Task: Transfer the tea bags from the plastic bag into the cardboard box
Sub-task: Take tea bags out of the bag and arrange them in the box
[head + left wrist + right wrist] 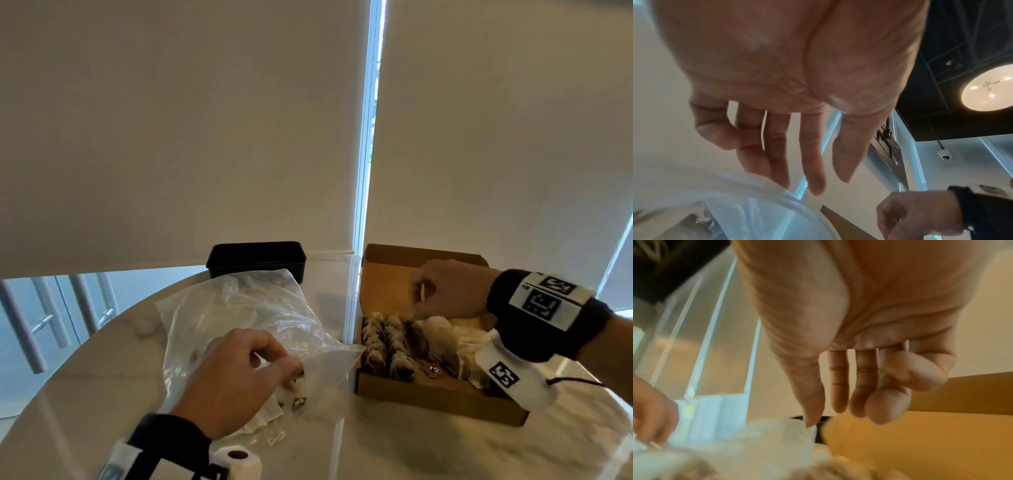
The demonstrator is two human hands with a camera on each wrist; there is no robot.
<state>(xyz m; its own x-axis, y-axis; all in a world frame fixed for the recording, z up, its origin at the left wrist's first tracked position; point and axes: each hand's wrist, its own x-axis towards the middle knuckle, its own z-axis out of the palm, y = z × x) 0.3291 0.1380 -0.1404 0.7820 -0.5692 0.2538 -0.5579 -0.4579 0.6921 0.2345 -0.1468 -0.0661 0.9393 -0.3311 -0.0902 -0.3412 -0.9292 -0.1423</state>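
Nearest, the left hand (233, 377) is seen over the near edge of the plastic bag (239, 308), which lies flat on the pale surface (342, 445); its fingers (813, 162) hang loosely straight in the wrist view, nothing gripped. A few tea bags (298, 401) are seen in the bag beside this hand. To the right, the cardboard box (428, 397) stands open, rows of tea bags packed in its left part. The right hand (445, 291) is held above them; whether its fingers (838, 386) pinch anything cannot be told. Farther back, a black tray (257, 257) sits beyond the bag.
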